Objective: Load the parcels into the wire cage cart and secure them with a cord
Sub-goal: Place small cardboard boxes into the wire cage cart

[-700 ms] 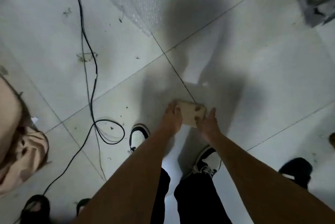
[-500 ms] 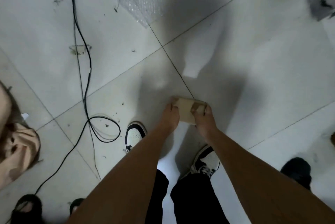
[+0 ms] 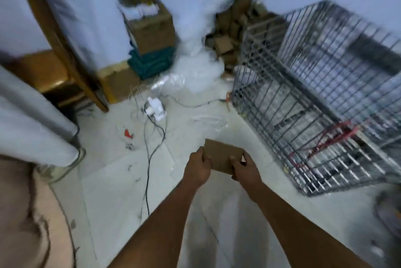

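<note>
Both hands, left (image 3: 198,167) and right (image 3: 245,167), pinch a flat brown cardboard parcel (image 3: 221,156).

Storeroom: piled cartons (image 3: 225,44), wire cage cart (image 3: 314,98).

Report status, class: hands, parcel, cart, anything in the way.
Left hand and right hand grip brown parcel. Wire cage cart ahead-right, not yet loaded. Cables on floor, left of path.

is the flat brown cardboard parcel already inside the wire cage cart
No, the flat brown cardboard parcel is held between the left hand and right hand above the floor, left of the grey wire cage cart.
</note>
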A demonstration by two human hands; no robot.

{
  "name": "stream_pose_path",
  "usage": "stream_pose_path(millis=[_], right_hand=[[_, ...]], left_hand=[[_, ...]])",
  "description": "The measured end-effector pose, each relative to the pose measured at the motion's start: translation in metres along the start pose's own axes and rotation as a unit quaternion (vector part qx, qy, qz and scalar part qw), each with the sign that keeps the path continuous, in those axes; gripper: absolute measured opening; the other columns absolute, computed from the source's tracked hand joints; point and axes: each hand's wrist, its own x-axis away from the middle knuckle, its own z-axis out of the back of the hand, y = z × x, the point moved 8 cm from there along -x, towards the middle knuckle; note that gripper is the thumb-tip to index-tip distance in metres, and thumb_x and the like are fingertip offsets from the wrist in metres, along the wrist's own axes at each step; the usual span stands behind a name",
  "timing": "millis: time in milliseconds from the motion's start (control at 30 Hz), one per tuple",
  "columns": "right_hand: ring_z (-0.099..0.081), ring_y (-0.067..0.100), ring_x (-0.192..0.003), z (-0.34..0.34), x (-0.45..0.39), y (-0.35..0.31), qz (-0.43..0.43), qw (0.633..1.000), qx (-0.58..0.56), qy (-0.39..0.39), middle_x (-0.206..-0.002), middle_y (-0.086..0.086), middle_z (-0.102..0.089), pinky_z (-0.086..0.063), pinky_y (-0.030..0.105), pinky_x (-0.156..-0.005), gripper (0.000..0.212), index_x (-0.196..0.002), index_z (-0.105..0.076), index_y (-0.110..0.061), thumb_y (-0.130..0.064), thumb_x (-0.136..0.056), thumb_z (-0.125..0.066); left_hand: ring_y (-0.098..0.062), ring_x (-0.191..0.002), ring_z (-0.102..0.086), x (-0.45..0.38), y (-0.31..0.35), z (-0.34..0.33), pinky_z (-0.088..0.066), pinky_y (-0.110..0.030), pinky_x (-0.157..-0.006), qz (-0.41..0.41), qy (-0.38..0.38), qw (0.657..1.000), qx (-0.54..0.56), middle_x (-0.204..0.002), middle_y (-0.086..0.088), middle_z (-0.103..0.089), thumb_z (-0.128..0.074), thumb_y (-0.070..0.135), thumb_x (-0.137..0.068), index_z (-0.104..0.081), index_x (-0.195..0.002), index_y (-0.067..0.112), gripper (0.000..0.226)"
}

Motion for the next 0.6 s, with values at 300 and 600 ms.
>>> stream_pose_path(millis=[300,600], right_hand=[[-0.065,0.012,-0.089,0.092,0.121,-0.435,0.237,0.968,-0.033,0.072,-0.124,0.002,-0.065,-0.053,0.02,-0.064,0.053,-0.148,-0.047,-0.022,-0.035,-0.1,-0.062],[-0.069,0.027,-0.106,0.131,0.226,-0.571,0.264,0.957,-0.046,0.11,-0.132,0.004,-0.065,-0.061,0.05,-0.089,0.062,-0.145,-0.052,-0.026,-0.054,-0.091,-0.065]], left_hand=[[-0.033,-0.124,-0.057,0.052,0.369,0.28,-0.046,-0.037,-0.104,-0.163,0.127,0.977,0.055,-0.136,-0.012,-0.062,-0.049,0.029,-0.103,-0.055,-0.14,0.011,0.041],[-0.022,-0.106,-0.065,0.137,0.481,0.389,-0.051,-0.035,-0.097,-0.234,0.126,0.958,0.112,-0.114,0.001,-0.071,-0.05,0.036,-0.102,-0.068,-0.113,0.024,0.023]])
